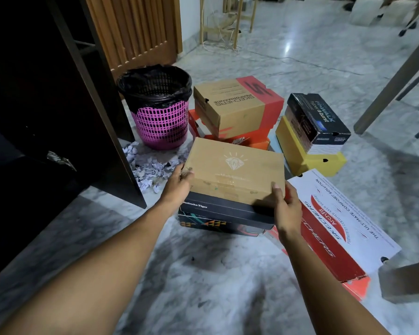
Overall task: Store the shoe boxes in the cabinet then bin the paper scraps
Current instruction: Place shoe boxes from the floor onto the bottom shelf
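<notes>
Grey marble floor (228, 274) w/ dark wooden cabinet (58, 105) at left; left hand (179, 182) & right hand (286, 209), each grip clamped on plain brown cardboard shoe box (235, 170) atop black shoe box (228, 209); crumpled white paper scraps (148, 170) by pink mesh bin (160, 122).

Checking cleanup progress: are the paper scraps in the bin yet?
Out: the paper scraps lie heaped on the floor beside the pink bin.

Bare grey marble floor (203, 274) lies open in the foreground. The plain brown cardboard box (235, 170) is hemmed in: a dark wooden cabinet panel (107, 141) and crumpled white paper scraps (150, 169) to its left, a long white-and-red shoe box (344, 226) just beside its right, a brown-and-red shoe box stack (235, 102) close behind.
</notes>
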